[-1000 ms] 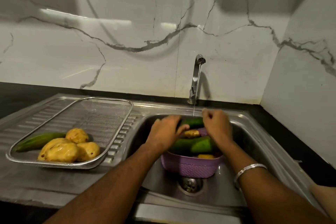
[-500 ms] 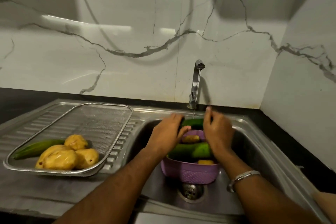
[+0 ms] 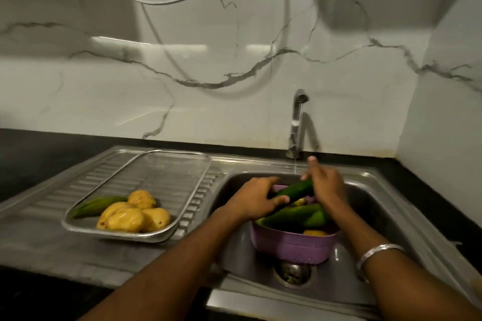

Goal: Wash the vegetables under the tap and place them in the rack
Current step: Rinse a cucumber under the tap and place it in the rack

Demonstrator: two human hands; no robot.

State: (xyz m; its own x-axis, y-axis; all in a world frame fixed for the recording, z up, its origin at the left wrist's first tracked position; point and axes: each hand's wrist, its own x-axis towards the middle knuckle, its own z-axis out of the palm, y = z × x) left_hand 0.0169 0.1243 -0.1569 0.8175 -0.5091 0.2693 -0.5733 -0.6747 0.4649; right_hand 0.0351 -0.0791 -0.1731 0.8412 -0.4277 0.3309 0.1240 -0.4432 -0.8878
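- Sink (image 3: 386,206) at 4 o'clock; tap (image 3: 297,122) behind it, at its 12 o'clock rim.
- Basket (image 3: 294,247) in the sink, drain (image 3: 293,272) just before it at 6 o'clock.
- Vegetables (image 3: 294,214) in the basket; cucumber (image 3: 294,190) above them, between left hand (image 3: 257,199) and right hand (image 3: 324,185).
- Rack (image 3: 167,230) on the drainboard (image 3: 65,190), at the sink's 9 o'clock.
- Washed produce (image 3: 130,214) in the rack's near corner, 7 o'clock.

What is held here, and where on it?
A cucumber: left hand grips its lower end, right hand its upper end, over the basket.

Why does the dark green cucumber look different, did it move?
Yes. The cucumber now tilts up out of the purple basket, toward the tap.
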